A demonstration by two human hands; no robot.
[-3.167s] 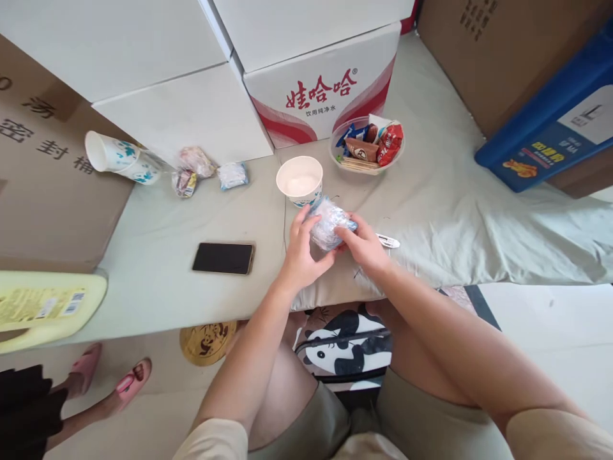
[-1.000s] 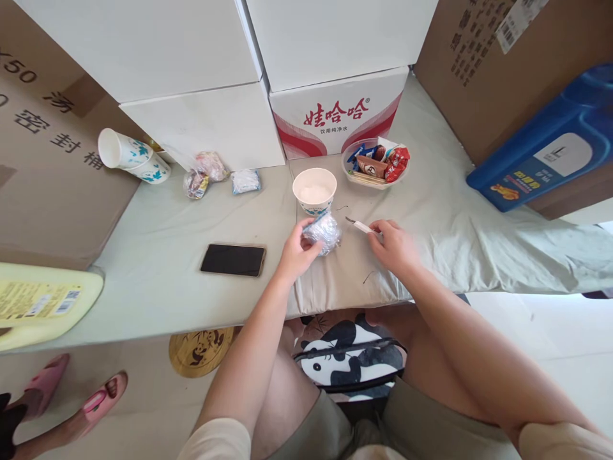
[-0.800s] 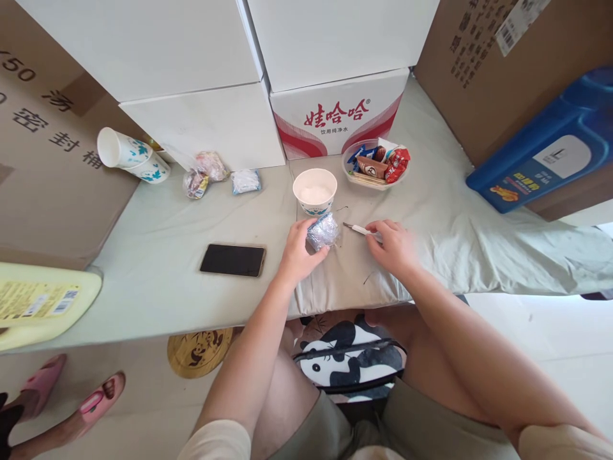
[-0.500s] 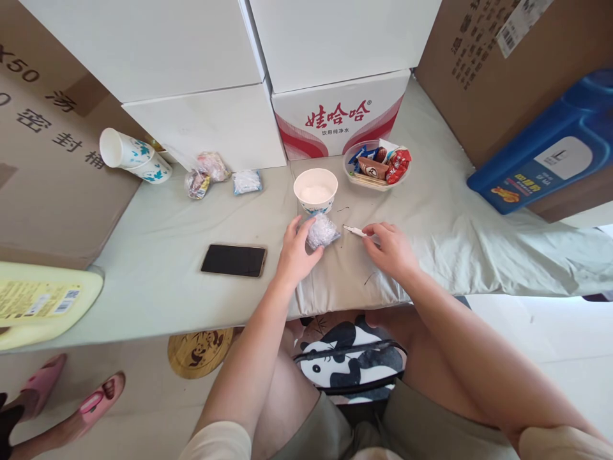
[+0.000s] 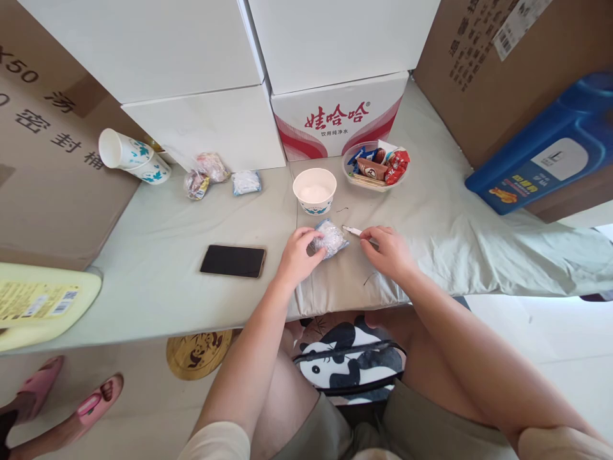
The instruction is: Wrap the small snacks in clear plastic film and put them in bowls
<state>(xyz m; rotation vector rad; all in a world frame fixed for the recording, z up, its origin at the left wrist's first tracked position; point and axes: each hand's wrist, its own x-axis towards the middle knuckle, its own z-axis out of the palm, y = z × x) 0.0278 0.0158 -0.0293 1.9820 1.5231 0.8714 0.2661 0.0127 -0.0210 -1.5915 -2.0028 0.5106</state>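
My left hand (image 5: 302,255) grips a small clear plastic packet (image 5: 330,238) with bluish edges between thumb and fingers, low over the cloth. What fills the packet is too small to make out. In my right hand (image 5: 389,250) is a slim white pen-like tool (image 5: 353,230), its dark tip pointing left toward the packet, a short gap away. Just beyond the packet stands a paper bowl (image 5: 315,191) with something white inside. Dark thin threads (image 5: 341,209) lie on the cloth near the bowl.
A phone (image 5: 233,260) lies to the left. Behind are wrapped snacks (image 5: 196,184), a white-and-blue packet (image 5: 246,183), paper cups (image 5: 134,156) and a plastic tub (image 5: 366,184) of snacks. Boxes (image 5: 340,118) line the back; a blue bottle (image 5: 536,147) stands right, a yellow jug (image 5: 48,303) left.
My left hand has drawn the packet slightly toward me and to the right, away from the bowl, turning it. The right hand with the white tool has barely moved.
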